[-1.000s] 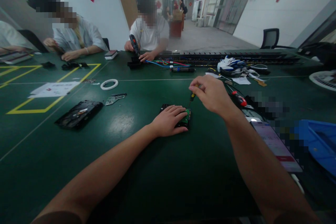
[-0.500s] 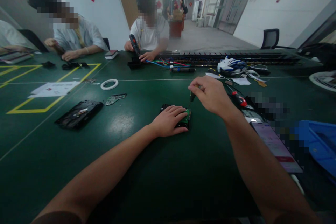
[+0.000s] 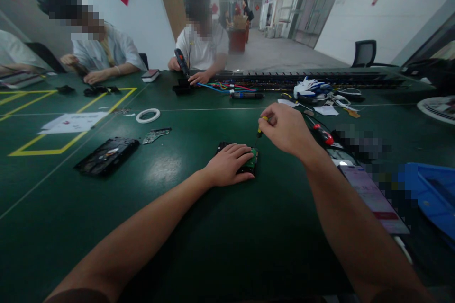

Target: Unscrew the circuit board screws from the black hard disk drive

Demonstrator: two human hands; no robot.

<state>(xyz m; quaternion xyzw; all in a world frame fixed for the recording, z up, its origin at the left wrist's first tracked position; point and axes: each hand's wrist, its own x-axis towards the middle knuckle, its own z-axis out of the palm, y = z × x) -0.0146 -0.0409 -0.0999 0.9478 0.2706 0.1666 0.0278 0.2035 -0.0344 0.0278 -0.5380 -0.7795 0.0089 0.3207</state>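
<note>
A black hard drive with a green circuit board (image 3: 254, 155) lies on the table in front of me. My left hand (image 3: 231, 164) rests flat across it, fingers stretched out, covering much of its top. In my right hand (image 3: 284, 125) is a small screwdriver (image 3: 259, 132) with a yellow and dark handle, pinched between thumb and fingers. It stands nearly upright with its thin shaft down at the drive's far right corner. Whether the tip sits in a screw is too small to tell.
To the left lie a black casing (image 3: 108, 155), a loose circuit board (image 3: 156, 135) and a white ring (image 3: 148, 115). At right are a red-handled screwdriver (image 3: 323, 134), a phone (image 3: 373, 199) and a blue bin (image 3: 430, 194). Across the table, a co-worker (image 3: 202, 49) holds a power tool.
The fingers of my right hand have shifted on the screwdriver, so more of its yellow handle shows. My left hand and the hard drive stay in place.
</note>
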